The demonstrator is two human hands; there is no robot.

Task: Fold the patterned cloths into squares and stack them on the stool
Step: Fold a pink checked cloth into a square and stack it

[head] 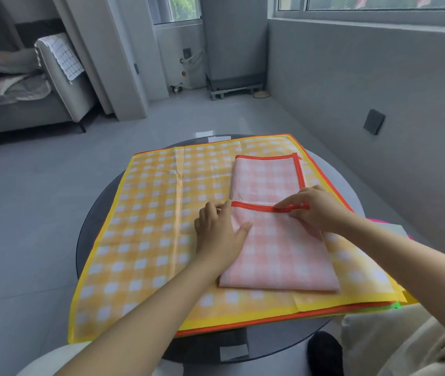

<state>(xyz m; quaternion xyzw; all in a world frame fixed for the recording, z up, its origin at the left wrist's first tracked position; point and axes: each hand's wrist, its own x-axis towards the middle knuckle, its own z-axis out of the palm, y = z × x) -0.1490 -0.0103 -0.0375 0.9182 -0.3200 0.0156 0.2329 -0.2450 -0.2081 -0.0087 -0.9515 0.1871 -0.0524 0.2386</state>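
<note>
Both hands (316, 207) pinch the pink checked cloth's (278, 256) red-hemmed folded edge.

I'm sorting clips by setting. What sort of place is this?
Probably a home, a living area beside a balcony: a sofa with a blanket on it, a round glass table, windows above a tiled floor.

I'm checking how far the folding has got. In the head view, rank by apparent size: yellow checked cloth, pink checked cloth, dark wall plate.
1. yellow checked cloth, spread flat
2. pink checked cloth, partly folded
3. dark wall plate, farther away, so true size unsure
</note>
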